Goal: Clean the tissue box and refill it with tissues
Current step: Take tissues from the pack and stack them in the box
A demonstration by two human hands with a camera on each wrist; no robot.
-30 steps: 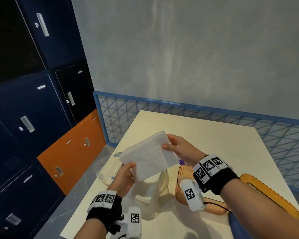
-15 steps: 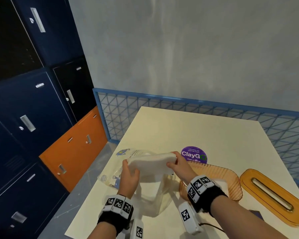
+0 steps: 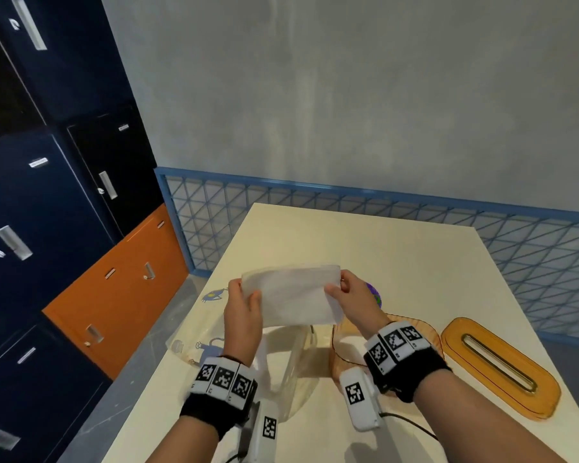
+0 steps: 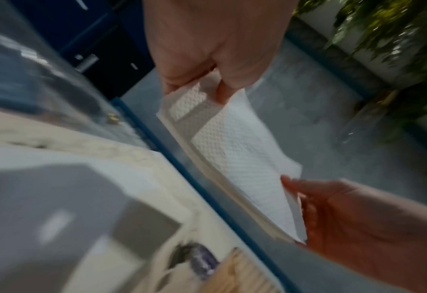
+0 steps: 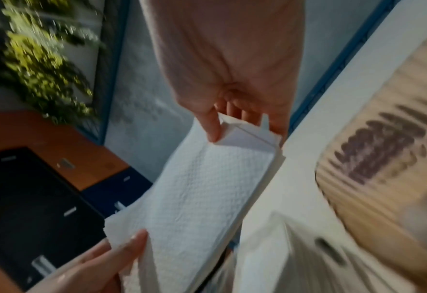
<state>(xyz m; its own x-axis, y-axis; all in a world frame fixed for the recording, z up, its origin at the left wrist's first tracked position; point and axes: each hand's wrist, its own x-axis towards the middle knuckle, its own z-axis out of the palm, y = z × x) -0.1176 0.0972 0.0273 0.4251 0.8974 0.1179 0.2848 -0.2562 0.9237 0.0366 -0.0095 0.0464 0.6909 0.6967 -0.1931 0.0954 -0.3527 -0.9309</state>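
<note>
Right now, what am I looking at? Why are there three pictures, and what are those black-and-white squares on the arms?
A person wears three cameras: one on the head, one on each wrist. The squares are markers on the wrist bands. The big picture looks down from the head; the other two look along each hand. The left hand and right hand hold a stack of white tissues by its two ends above a cream table. On the table lie an orange tissue box, its slotted lid and a clear plastic bag.
</note>
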